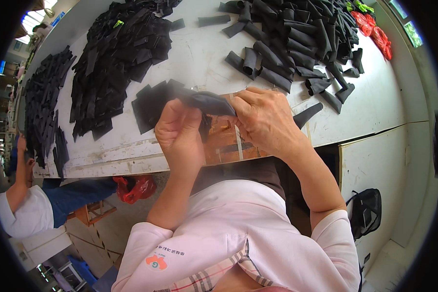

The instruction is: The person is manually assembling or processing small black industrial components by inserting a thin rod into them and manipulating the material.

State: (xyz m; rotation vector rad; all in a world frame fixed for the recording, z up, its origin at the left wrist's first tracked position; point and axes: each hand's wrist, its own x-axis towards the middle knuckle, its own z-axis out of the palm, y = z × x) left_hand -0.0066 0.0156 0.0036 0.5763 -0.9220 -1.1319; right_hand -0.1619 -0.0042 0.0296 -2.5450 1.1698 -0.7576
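Observation:
A black fabric tube (pixel 208 103) is stretched between my two hands above the near edge of the table. My left hand (pixel 180 131) pinches its left part between thumb and fingers. At its right end my right hand (pixel 265 117) is closed, the fingers curled over the cloth and hiding that end. Below the tube lies a brown, taped-down board (pixel 224 141), partly covered by my hands. Just left of my left hand is a small stack of flat black fabric pieces (pixel 148 104). A single black tube (pixel 307 115) rests beside my right wrist.
Rolled black tubes (pixel 297 44) are heaped at the far right, near red plastic bags (pixel 372 34). Piles of flat black pieces (pixel 117 58) cover the left side of the white table (pixel 194 63). Another person (pixel 29 204) sits at the left. A black mesh bag (pixel 366 212) is at lower right.

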